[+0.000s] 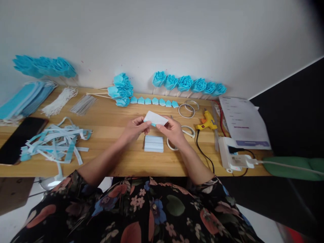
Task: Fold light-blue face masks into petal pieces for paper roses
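Black fabric printed with coral, blue and pink flowers — the person's floral garment — spans the near side of the long wooden surface. Above that surface, the fingers of the left hand pinch the left end of a flat white sheet with a blue lower edge, while the fingers of the right hand grip its right end. It is tilted between them, just beyond a neat stack of pale-blue rectangular pieces. White-handled scissors lie partly hidden beneath the right hand, near two thin round white rings.

Farther right are a yellow glue gun with a black cord, a white power strip and a printed white paper sheet. Behind the hands runs a row of seven small folded blue pieces; six crinkled blue flowers stand along the wall beyond. To the left lie a loose tangle of pale-blue and white strips, a black phone, a bundle of white cords and a pile of blue face masks.
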`<state>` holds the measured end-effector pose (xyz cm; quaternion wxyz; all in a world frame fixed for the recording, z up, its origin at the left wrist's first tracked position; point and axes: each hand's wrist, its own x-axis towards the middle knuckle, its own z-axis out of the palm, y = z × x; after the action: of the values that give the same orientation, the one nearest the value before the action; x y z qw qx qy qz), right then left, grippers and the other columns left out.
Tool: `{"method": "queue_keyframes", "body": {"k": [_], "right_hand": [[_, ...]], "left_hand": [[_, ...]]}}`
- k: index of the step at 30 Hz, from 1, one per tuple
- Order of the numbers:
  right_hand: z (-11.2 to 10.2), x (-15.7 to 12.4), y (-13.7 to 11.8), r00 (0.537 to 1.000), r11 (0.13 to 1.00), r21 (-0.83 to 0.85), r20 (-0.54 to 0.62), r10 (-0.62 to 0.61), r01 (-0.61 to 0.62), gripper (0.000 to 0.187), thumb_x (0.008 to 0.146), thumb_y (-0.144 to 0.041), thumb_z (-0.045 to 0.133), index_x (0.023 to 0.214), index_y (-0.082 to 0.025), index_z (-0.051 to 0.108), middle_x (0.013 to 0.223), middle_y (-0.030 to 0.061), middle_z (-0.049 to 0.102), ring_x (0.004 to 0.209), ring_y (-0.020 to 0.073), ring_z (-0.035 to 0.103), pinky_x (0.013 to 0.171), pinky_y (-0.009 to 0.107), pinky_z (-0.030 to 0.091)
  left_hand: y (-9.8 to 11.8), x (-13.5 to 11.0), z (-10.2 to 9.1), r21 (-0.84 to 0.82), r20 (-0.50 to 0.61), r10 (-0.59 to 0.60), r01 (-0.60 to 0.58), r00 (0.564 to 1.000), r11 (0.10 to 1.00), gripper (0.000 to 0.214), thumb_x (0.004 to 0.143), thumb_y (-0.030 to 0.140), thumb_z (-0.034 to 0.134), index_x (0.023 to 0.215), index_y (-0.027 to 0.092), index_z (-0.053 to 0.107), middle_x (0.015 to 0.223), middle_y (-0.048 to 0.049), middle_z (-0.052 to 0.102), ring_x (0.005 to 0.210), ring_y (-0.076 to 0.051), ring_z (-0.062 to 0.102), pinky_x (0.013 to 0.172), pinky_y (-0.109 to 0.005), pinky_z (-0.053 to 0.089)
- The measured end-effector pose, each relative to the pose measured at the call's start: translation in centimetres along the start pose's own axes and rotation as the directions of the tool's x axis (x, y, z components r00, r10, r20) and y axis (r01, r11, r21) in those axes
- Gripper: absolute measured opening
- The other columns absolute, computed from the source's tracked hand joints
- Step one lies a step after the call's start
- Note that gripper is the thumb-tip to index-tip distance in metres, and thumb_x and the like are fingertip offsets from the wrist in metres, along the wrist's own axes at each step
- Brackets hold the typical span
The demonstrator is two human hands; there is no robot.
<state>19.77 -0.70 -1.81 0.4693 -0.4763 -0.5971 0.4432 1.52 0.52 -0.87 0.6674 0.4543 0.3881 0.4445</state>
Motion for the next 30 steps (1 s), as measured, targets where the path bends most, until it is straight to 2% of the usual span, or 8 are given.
{"method": "queue_keyframes", "body": {"k": [3, 6, 10, 12, 15, 17, 22, 30], "right_hand": [[0.5, -0.1, 0.3, 0.999, 0.999, 0.031, -0.022, -0.022, 0.023, 0.043, 0.079, -0.042, 0.072, 0.116, -0.020, 0.069, 0.103, 0.0048, 0.075, 0.087, 0.0182, 0.067, 0.078, 0.030, 0.054], [0.4, -0.2, 0.2, 0.998, 0.998, -0.003, 0.019, -0.059, 0.059, 0.042, 0.082, -0.042, 0.070, 0.117, -0.019, 0.068, 0.101, 0.0048, 0.074, 0.086, 0.0172, 0.067, 0.080, 0.030, 0.053], [-2.5, 0.8, -1.5, 0.991, 0.955, -0.274, 0.098, -0.088, 0.112, 0.041, 0.087, -0.042, 0.066, 0.121, -0.019, 0.067, 0.098, 0.0047, 0.074, 0.085, 0.0173, 0.066, 0.077, 0.029, 0.052], [-5.0, 1.8, -2.3, 0.992, 0.821, -0.559, 0.089, -0.084, 0.120, 0.031, 0.091, -0.037, 0.062, 0.114, -0.018, 0.070, 0.103, 0.0074, 0.074, 0.092, 0.0196, 0.066, 0.081, 0.030, 0.050], [-8.3, 3.3, -2.4, 0.999, 0.411, -0.911, 0.000, 0.038, -0.016, 0.025, 0.092, -0.028, 0.059, 0.111, -0.017, 0.071, 0.112, 0.0131, 0.073, 0.105, 0.0262, 0.065, 0.086, 0.034, 0.048], [-9.4, 4.1, -1.7, 0.979, 0.178, -0.977, -0.079, 0.185, -0.113, 0.023, 0.093, -0.028, 0.056, 0.104, -0.016, 0.072, 0.109, 0.0158, 0.074, 0.102, 0.0283, 0.067, 0.083, 0.034, 0.048], [-9.7, 4.6, -0.4, 0.972, 0.118, -0.985, -0.096, 0.213, -0.123, 0.024, 0.094, -0.029, 0.053, 0.104, -0.017, 0.072, 0.113, 0.0149, 0.073, 0.102, 0.0273, 0.068, 0.080, 0.032, 0.048], [-12.5, 6.6, -1.5, 0.944, 0.015, -0.967, -0.246, 0.219, -0.255, 0.034, 0.098, -0.027, 0.043, 0.111, -0.015, 0.071, 0.113, 0.0190, 0.073, 0.106, 0.0284, 0.069, 0.083, 0.033, 0.048]], "left_hand": [[-0.4, -0.1, 0.4, -0.162, 0.053, -0.088, 0.095, 0.995, 0.982, 0.038, 0.060, 0.043, 0.088, 0.074, 0.014, 0.066, 0.063, 0.0000, 0.063, 0.055, -0.010, 0.055, 0.052, -0.024, 0.042], [-0.6, -0.1, 0.5, -0.162, 0.021, -0.133, 0.134, 0.991, 0.978, 0.036, 0.059, 0.039, 0.089, 0.067, 0.012, 0.068, 0.060, -0.0015, 0.064, 0.053, -0.009, 0.055, 0.052, -0.024, 0.042], [-0.6, 0.3, 0.1, -0.198, -0.098, -0.154, 0.132, 0.983, 0.971, 0.036, 0.053, 0.036, 0.092, 0.062, 0.012, 0.068, 0.059, -0.0022, 0.065, 0.054, -0.009, 0.056, 0.052, -0.023, 0.042], [-0.4, 0.5, -0.2, -0.221, -0.147, -0.155, 0.121, 0.977, 0.968, 0.037, 0.049, 0.036, 0.093, 0.060, 0.012, 0.067, 0.059, -0.0017, 0.066, 0.053, -0.009, 0.056, 0.051, -0.023, 0.042], [-0.2, 0.4, -0.2, -0.236, -0.147, -0.159, 0.121, 0.976, 0.964, 0.038, 0.049, 0.036, 0.094, 0.060, 0.013, 0.065, 0.059, -0.0012, 0.065, 0.053, -0.009, 0.056, 0.051, -0.022, 0.043], [-0.2, 0.3, -0.2, -0.233, -0.131, -0.156, 0.123, 0.979, 0.965, 0.040, 0.050, 0.037, 0.094, 0.060, 0.013, 0.064, 0.058, -0.0014, 0.065, 0.053, -0.009, 0.056, 0.052, -0.022, 0.043], [-0.3, 0.2, -0.2, -0.212, -0.122, -0.138, 0.110, 0.983, 0.971, 0.042, 0.051, 0.040, 0.093, 0.059, 0.013, 0.062, 0.058, -0.0014, 0.064, 0.052, -0.009, 0.055, 0.050, -0.023, 0.041], [-1.0, 0.6, -0.7, -0.196, -0.077, -0.104, 0.088, 0.992, 0.977, 0.036, 0.061, 0.038, 0.088, 0.063, 0.013, 0.063, 0.060, -0.0015, 0.064, 0.053, -0.010, 0.055, 0.051, -0.024, 0.040]]}}
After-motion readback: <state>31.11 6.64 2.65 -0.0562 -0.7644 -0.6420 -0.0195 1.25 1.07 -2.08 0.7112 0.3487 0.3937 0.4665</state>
